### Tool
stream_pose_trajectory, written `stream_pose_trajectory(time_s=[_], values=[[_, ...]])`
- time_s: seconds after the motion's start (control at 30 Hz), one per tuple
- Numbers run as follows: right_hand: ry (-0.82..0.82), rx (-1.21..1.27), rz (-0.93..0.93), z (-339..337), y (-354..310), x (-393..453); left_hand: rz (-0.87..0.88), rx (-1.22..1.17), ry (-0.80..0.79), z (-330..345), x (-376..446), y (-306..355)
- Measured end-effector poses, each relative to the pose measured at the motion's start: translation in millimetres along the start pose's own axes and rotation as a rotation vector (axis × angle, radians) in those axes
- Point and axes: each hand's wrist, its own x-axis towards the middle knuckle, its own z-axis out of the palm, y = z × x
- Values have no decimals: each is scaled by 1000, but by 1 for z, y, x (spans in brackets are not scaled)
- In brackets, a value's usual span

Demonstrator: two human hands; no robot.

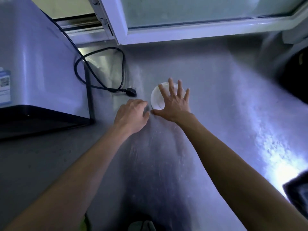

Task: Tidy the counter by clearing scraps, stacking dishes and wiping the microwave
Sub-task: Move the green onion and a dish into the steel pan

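A small white round dish [155,99] lies on the grey counter [216,114] near the middle of the view. My right hand [173,100] is spread flat over it, fingers straight and apart, thumb at the dish's near edge. My left hand [131,115] sits just left of the dish with its fingers curled down toward the counter. Nothing shows in its grasp, and the fingertips are blurred. The microwave [33,72] stands at the left, its pale top and dark front edge in view.
A black power cord [100,70] loops behind the microwave, and its plug [131,91] lies just left of the dish. A white window frame [183,32] runs along the back. Dark blurred objects sit at the right edge [293,75] and lower right [298,192].
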Motion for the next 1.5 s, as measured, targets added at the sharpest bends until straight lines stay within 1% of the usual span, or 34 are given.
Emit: stream_pose_trajectory(time_s=[0.1,0.2,0.4,0.53,0.63,0.9,1.07,1.23,1.37,1.5], values=[[-11,-2,1,0,4,5,-21,-16,24,1,-2,0],[1,-18,2,1,0,0,-53,-46,12,3,-13,-2],[28,30,2,6,-12,-37,-76,-31,6,0,-49,-5],[71,55,-5,8,-24,-74,-49,-8,-2,-2,-84,-6],[79,62,-22,11,-37,-104,-73,-26,0,0,-115,-12],[96,30,-110,25,-97,-183,-137,-66,83,13,-214,-40],[79,5,-179,40,-147,-238,-209,-112,169,31,-290,-63],[82,-44,-241,63,-187,-296,-317,-158,227,59,-374,-84],[67,-77,-285,82,-208,-330,-421,-200,203,81,-421,-96],[46,-109,-320,95,-218,-341,-496,-260,189,97,-442,-101]])
